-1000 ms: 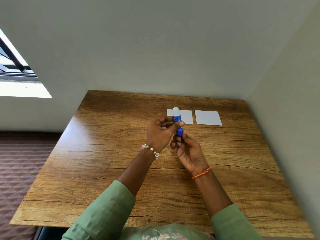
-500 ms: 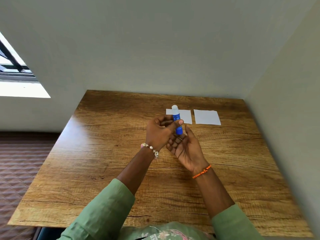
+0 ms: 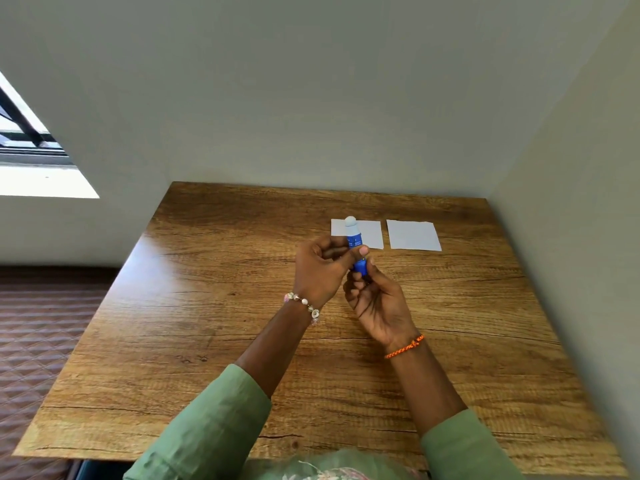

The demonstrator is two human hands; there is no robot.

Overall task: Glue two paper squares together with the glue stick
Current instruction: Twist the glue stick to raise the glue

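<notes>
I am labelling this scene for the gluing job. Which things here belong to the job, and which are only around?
For the job: glue stick, held in left hand and right hand; left paper square; right paper square.

Only around: wooden table, window, bead bracelet, orange bracelet.

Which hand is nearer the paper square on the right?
Right. The right hand sits below and left of that paper square, at the glue stick's base; the left hand is farther left.

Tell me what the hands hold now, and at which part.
Both hold the glue stick: the left hand grips its blue middle, the right hand its bottom end. The white top is free.
</notes>
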